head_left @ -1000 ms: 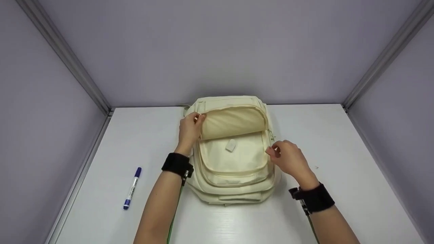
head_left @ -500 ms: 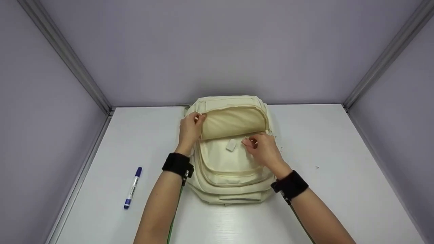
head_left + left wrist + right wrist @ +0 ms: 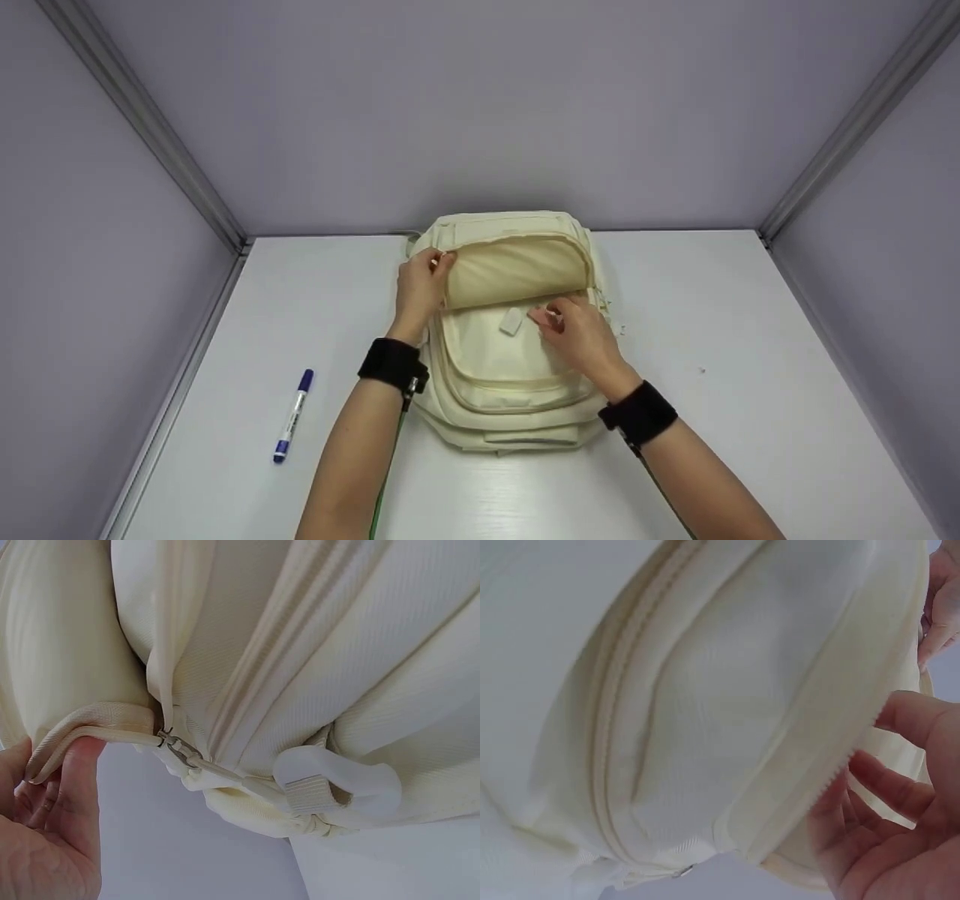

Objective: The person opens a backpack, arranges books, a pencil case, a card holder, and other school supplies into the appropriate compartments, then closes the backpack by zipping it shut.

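A cream backpack (image 3: 517,416) lies on the white table with its front pocket flap (image 3: 517,274) lifted. My left hand (image 3: 421,289) pinches the flap's left edge; the left wrist view shows the zipped edging (image 3: 112,716) between thumb and fingers. On the pocket's inner panel lies a small white block (image 3: 511,322), perhaps an eraser. Just right of it is my right hand (image 3: 589,337), fingers curled, with a small pink block-like piece (image 3: 538,316) at the fingertips. In the right wrist view the zip edge partly hides those fingertips, and the pink piece cannot be made out.
A blue-and-white marker (image 3: 293,416) lies on the table (image 3: 225,360) left of the backpack. Grey walls (image 3: 480,112) enclose the back and sides. Tiny white bits (image 3: 702,370) lie right of the backpack. A white strap buckle (image 3: 337,772) hangs at its side.
My right hand has moved left from the backpack's right edge to over the pocket panel, near the white block. My left hand keeps its grip on the flap, unmoved.
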`<state>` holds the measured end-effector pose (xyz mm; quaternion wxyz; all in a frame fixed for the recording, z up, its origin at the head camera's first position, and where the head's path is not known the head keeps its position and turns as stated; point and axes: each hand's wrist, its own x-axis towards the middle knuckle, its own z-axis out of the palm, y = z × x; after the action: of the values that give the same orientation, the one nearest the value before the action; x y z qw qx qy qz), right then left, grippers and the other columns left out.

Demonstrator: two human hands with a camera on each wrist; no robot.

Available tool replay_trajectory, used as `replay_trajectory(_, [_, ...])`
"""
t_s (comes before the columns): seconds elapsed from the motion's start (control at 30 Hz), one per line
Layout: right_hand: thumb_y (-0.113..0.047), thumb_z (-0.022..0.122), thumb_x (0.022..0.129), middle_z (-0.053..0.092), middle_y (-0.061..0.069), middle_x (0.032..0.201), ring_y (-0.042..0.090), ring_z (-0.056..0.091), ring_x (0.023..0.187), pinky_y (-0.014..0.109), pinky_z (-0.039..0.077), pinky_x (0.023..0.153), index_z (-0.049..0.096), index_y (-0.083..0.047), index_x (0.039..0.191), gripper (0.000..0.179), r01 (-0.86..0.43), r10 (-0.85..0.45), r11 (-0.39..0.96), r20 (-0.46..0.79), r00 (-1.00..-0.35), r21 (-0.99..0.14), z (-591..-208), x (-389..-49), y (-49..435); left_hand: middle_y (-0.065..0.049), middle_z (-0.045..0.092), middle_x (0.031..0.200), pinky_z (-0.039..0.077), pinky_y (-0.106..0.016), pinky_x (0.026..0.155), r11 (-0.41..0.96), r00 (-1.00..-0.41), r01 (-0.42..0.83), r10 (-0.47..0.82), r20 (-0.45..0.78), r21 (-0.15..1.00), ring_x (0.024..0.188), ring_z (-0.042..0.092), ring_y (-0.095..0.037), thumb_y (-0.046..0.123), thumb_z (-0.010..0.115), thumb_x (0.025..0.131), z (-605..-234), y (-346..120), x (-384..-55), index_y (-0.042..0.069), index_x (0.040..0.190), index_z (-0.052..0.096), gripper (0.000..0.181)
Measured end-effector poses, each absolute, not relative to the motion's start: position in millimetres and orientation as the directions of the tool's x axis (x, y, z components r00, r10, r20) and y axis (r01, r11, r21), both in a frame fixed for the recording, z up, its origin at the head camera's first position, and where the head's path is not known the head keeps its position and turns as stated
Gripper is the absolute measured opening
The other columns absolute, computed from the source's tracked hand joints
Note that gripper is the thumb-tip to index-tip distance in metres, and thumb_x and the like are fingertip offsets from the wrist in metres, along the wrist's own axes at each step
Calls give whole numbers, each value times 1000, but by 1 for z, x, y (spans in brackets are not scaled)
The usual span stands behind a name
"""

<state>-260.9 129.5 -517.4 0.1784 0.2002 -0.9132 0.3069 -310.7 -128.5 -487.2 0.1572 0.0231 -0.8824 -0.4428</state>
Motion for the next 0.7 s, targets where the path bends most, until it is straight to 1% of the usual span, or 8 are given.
replay_trajectory(0.07, [-15,81,83,61,12,90,24,62,73,40,51,58,68,-2,93,21,-560,-291,712,548,-784,-423,-516,-263,133,1,53,62,35,-27,51,610,-950,101,-175,258,786,53,46,-13,32,62,98,-488,-129,-310,6,87,65,28])
replay_trajectory(0.13, [-10,81,82,59,15,100,28,61,80,41,52,60,66,-3,98,23,-634,-320,697,647,-692,-334,-514,-267,138,1,51,61,35,-27,50,616,-950,103,-171,260,781,52,45,-12,33,61,98,-488,-129,-310,6,88,65,28])
replay_trajectory(0.2, [-5,80,81,54,20,113,32,58,92,43,52,69,64,-4,108,31,-669,-330,695,710,-622,-264,-511,-274,144,2,51,61,34,-28,51,620,-951,99,-171,258,778,53,44,-13,34,61,98,-488,-129,-310,7,89,66,29])
replay_trajectory(0.27, [-3,77,83,45,27,126,39,52,107,48,50,81,59,-7,122,43,-668,-325,709,737,-593,-225,-507,-281,149,2,50,62,34,-29,51,624,-951,89,-178,252,776,54,45,-13,35,60,98,-487,-129,-309,8,90,66,29])
replay_trajectory(0.33, [-6,74,87,35,32,137,44,44,120,53,45,90,52,-12,135,54,-659,-327,717,725,-606,-227,-503,-288,155,2,51,64,34,-30,52,628,-953,76,-183,242,775,55,46,-14,36,60,98,-487,-129,-309,9,90,66,29])
replay_trajectory(0.4, [-10,71,91,30,33,144,47,38,129,56,42,95,45,-17,144,59,-652,-337,711,686,-644,-263,-501,-294,160,1,53,65,35,-31,53,631,-953,69,-187,237,773,57,47,-15,37,60,98,-487,-129,-309,10,91,67,29])
replay_trajectory(0.53, [-13,66,95,34,28,145,44,45,127,55,46,92,44,-22,148,58,-663,-382,659,601,-702,-356,-499,-302,165,0,56,68,36,-31,54,638,-952,70,-186,241,767,58,49,-16,37,60,98,-487,-130,-308,11,93,67,28])
replay_trajectory(0.7, [-11,68,94,39,26,136,43,53,118,53,51,85,48,-23,146,57,-673,-416,649,575,-705,-355,-501,-307,166,1,55,66,35,-30,54,636,-951,86,-176,253,767,57,48,-15,37,60,98,-487,-131,-306,11,91,66,28])
